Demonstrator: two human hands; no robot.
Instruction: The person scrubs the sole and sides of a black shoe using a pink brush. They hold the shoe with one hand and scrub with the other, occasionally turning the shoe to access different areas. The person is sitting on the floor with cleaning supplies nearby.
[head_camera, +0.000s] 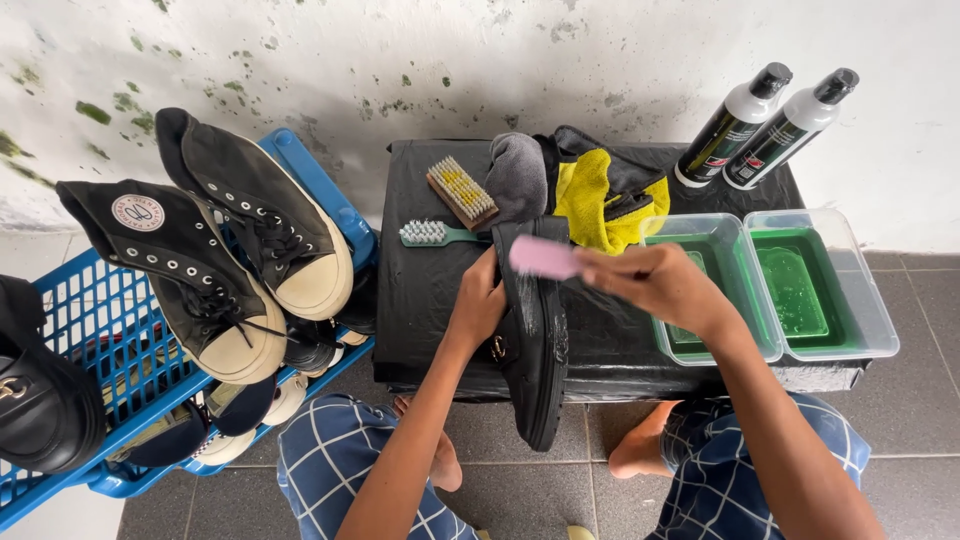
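Note:
My left hand grips a black shoe from its left side, holding it sole-edge up over the front of a black-covered table. A pink brush is in my right hand, pressed against the shoe's upper end; the brush looks blurred. Just right of that hand sit two clear tubs holding green liquid.
On the table lie a wooden brush, a green-handled brush and grey and yellow cloths. Two bottles lean on the wall. A blue basket at left carries black high-top sneakers and other shoes.

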